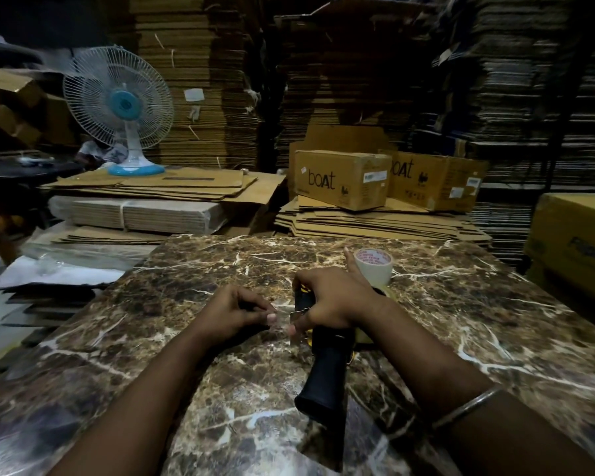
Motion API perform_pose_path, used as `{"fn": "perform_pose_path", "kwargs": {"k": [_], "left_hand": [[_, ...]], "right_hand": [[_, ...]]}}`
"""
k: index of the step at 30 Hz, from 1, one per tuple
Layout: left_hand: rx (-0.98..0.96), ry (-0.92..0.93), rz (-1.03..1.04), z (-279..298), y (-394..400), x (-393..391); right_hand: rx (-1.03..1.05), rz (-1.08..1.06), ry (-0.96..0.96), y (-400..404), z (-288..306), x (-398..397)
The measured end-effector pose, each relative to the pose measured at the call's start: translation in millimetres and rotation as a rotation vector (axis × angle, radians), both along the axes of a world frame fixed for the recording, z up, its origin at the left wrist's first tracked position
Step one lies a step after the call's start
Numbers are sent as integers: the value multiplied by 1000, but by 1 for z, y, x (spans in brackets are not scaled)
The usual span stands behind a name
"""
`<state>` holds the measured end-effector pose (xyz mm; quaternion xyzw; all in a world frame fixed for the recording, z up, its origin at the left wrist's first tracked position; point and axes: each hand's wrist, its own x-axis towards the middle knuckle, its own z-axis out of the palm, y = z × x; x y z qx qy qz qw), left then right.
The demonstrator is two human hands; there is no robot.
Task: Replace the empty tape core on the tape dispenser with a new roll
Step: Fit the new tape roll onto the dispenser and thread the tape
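Observation:
A black tape dispenser (323, 372) with yellow trim lies on the marble table (495, 321), handle toward me. My right hand (333, 300) presses down on its head near the metal blade plate. My left hand (236, 312) pinches a strip of clear tape (278, 322) stretched between its fingertips and the blade. A roll with a white printed core (373, 264) stands just behind my right hand, partly hidden by it. I cannot tell whether this roll sits on the dispenser's hub or beside it.
Flattened cardboard stacks (172, 190) and two "boat" boxes (340, 178) lie beyond the table's far edge. A white and blue fan (121, 108) stands at the back left. A yellow carton (574, 249) stands at the right. Tall cardboard piles fill the background.

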<state>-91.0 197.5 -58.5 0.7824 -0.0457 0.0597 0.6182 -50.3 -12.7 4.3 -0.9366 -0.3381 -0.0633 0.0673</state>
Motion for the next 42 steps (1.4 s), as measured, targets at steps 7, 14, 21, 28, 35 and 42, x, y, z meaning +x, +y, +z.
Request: {"fn": "perform_pose_path", "kwargs": {"k": [7, 14, 21, 28, 35, 42], "left_hand": [[25, -20, 3, 5, -4, 4], [-35, 36, -60, 5, 3, 0], [-65, 54, 36, -1, 17, -5], [-34, -1, 114, -3, 11, 7], [102, -87, 149, -8, 7, 27], [210, -127, 150, -8, -7, 46]], "right_hand": [[24, -8, -30, 1, 1, -2], [31, -9, -37, 2, -2, 0], [25, -4, -37, 2, -2, -2], [33, -9, -12, 3, 1, -4], [45, -26, 1, 4, 1, -3], [55, -32, 13, 5, -1, 1]]}}
